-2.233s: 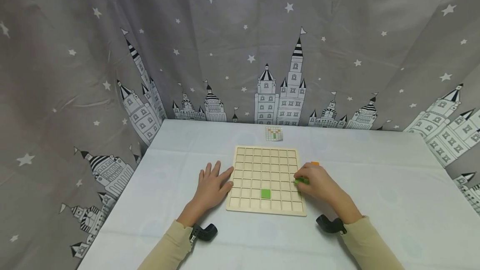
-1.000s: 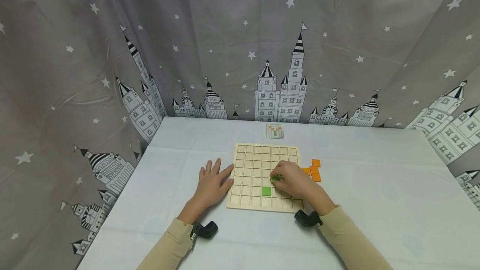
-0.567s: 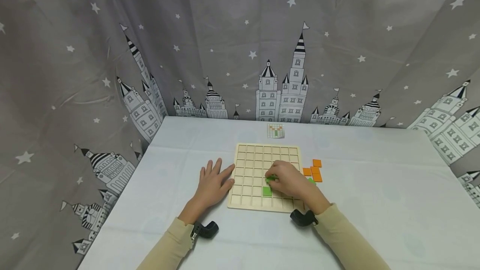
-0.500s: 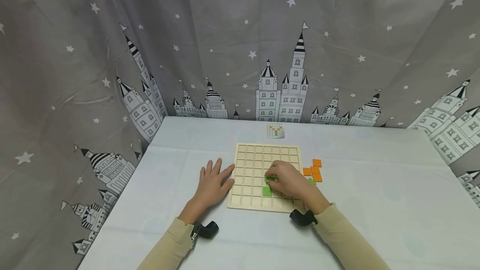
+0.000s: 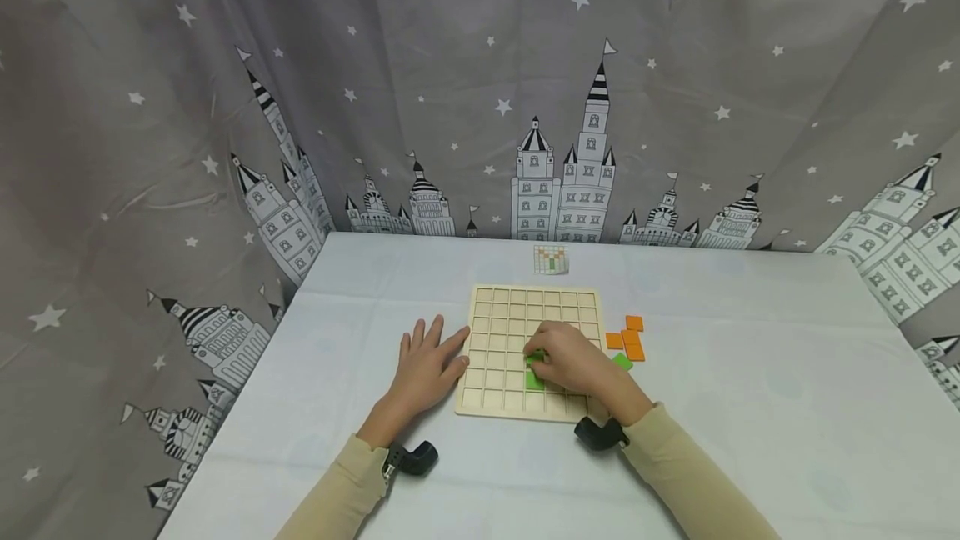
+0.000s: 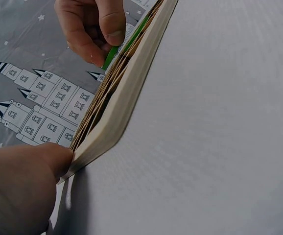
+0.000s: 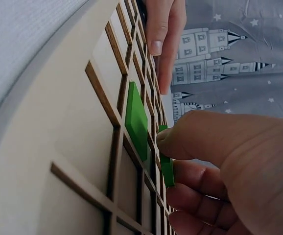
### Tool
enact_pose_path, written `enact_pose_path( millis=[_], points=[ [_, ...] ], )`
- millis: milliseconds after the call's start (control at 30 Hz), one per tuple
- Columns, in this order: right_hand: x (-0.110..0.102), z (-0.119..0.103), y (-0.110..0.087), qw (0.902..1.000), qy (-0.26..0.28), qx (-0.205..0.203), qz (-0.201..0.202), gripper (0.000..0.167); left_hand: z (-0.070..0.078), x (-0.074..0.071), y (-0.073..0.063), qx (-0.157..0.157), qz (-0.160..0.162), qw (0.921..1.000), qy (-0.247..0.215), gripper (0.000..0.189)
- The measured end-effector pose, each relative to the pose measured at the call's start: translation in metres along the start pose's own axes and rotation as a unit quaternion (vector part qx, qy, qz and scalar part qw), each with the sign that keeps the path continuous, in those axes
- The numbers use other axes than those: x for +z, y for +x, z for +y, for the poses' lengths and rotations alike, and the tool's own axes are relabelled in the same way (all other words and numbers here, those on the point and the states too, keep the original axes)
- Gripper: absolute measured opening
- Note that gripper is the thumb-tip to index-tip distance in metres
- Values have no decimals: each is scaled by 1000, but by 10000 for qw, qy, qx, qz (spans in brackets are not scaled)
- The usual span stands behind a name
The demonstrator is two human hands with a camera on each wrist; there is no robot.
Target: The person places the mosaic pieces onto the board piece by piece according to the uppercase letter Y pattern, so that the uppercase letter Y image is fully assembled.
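A pale wooden grid board (image 5: 491, 357) lies on the white-covered table. My right hand (image 5: 576, 361) is over its middle, pinching a green square tile (image 7: 167, 169) between thumb and fingers. In the right wrist view that tile is tilted, and I cannot tell whether it touches the board. Just nearer to me, another green tile (image 5: 534, 382) sits in a cell of the grid. My left hand (image 5: 425, 369) rests flat with fingers spread, its thumb and index fingertip at the board's left edge. Part of the board is hidden by the right hand.
Right of the board lie several orange tiles (image 5: 633, 352) and a loose green tile (image 5: 622, 362). A small card (image 5: 551, 260) with a coloured grid pattern lies behind the board. A grey curtain (image 5: 450, 48) printed with castles hangs at the table's back and left.
My right hand has carried the green tile from the board's right edge leftward to the middle, uncovering the loose tiles on the right. The left hand stays in place.
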State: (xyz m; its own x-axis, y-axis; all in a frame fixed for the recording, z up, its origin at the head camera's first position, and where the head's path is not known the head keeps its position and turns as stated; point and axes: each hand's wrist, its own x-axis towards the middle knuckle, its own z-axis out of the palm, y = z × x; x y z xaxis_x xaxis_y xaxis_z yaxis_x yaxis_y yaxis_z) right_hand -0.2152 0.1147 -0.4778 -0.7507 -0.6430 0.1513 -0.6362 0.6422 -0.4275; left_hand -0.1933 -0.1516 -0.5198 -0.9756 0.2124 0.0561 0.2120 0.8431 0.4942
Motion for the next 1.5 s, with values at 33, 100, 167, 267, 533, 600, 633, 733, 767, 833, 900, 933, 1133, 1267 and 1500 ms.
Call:
enact_pose_path(
  millis=[33, 100, 167, 267, 533, 600, 633, 733, 767, 833, 900, 933, 1133, 1267, 1500],
  points=[
    [0, 0, 0, 10000, -10, -4, 11, 16, 0, 0, 0, -3, 0, 10000, -2, 51],
    [1, 1, 0, 10000, -20, -14, 31, 16, 0, 0, 0, 0, 3, 10000, 3, 51],
    [1, 2, 0, 10000, -11, -25, 36, 16, -1, 0, 0, -2, -3, 10000, 15, 51],
    [1, 2, 0, 10000, -18, -49, 26, 16, -1, 0, 0, 8, 14, 10000, 20, 51],
    [3, 1, 0, 10000, -16, -59, 21, 18, -1, 1, -1, 39, 54, 10000, 30, 51],
    [3, 0, -1, 10000, -13, -79, 44, 18, -1, 1, -1, 41, 56, 10000, 32, 51],
    [3, 1, -1, 9999, -18, -93, 49, 18, -1, 1, -1, 35, 51, 10000, 36, 51],
    [2, 0, -1, 10000, -30, -77, 33, 17, 0, 1, 0, 45, 61, 9999, 80, 50],
    [2, 0, -1, 10000, -35, -73, 18, 17, 0, 1, 0, 44, 68, 9999, 97, 50],
    [2, 0, -1, 10000, -42, -61, -14, 17, 1, 1, 0, 44, 74, 9999, 133, 50],
    [2, 0, -2, 10000, -44, -33, -51, 17, 1, 2, 0, 54, 94, 9998, 161, 49],
    [2, 0, -2, 10000, -39, -24, -59, 17, 1, 2, 0, 46, 88, 9998, 169, 49],
    [3, -1, -2, 10000, -30, 8, -30, 17, 1, 2, -1, 62, 98, 9998, 181, 49],
    [3, -1, -2, 10000, -24, -4, -9, 17, 2, 1, -1, 59, 104, 9998, 153, 49],
    [4, 1, -1, 10000, -17, -8, 1, 18, 3, 0, 0, 62, 102, 9998, 164, 49]
  ],
)
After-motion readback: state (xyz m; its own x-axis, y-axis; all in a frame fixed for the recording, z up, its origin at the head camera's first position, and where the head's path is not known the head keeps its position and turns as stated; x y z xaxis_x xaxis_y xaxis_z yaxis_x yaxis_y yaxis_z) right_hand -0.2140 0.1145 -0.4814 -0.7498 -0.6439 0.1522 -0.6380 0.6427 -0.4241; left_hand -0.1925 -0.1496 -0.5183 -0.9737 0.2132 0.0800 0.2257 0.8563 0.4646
